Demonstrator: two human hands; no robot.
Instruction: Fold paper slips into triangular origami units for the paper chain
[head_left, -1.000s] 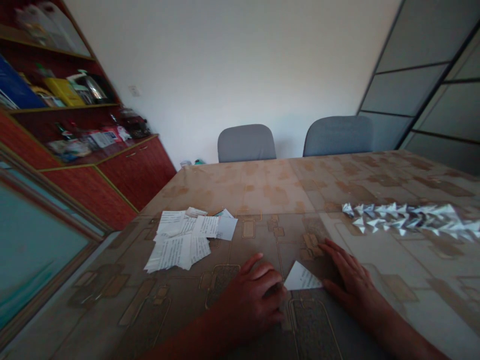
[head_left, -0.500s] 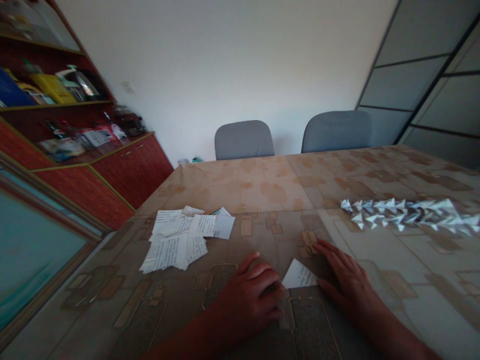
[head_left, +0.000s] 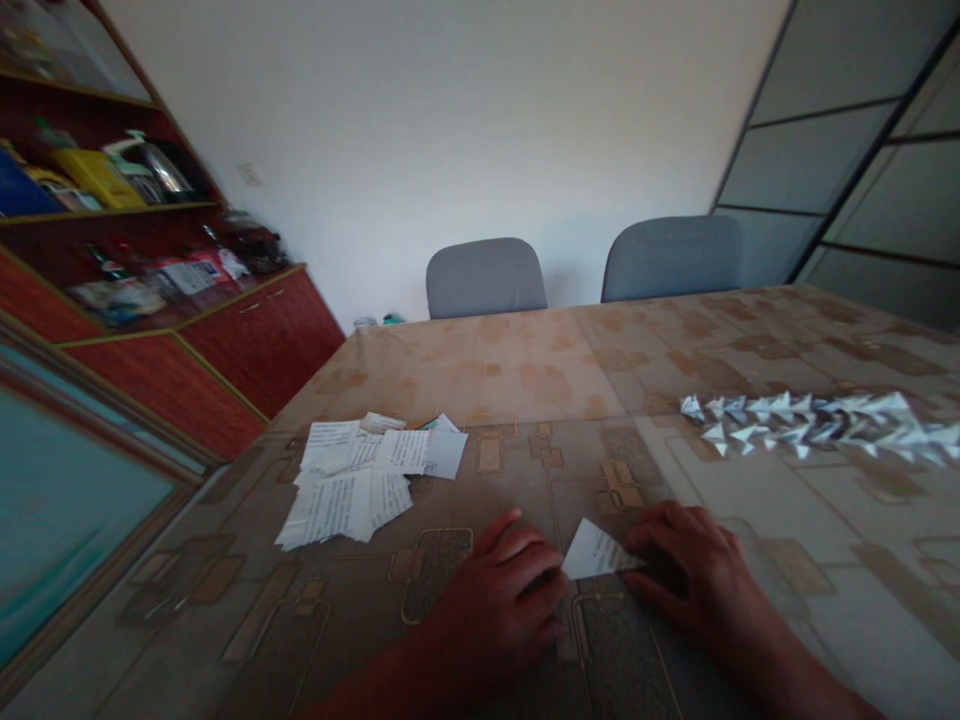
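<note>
A small white paper (head_left: 596, 552) with printed lines lies on the table between my hands, its top coming to a point. My left hand (head_left: 506, 595) has curled fingers closed at the paper's left corner. On the other side, my right hand (head_left: 686, 565) has its thumb and fingers bent around the right corner of the same paper. A loose pile of printed paper pieces (head_left: 345, 485) lies farther left. Folded paper pieces (head_left: 814, 425) with pointed tips stand in rows at the right.
The table (head_left: 525, 375) has a patterned cover. Two grey chairs (head_left: 487, 278) stand behind its far edge, against the wall. A red cabinet (head_left: 255, 340) with shelves of household items is at the left, and panelled doors are at the right.
My right hand's fingers have drawn in from a spread pose to the paper's right corner. My left hand stays nearly where it was. The view has shifted slightly.
</note>
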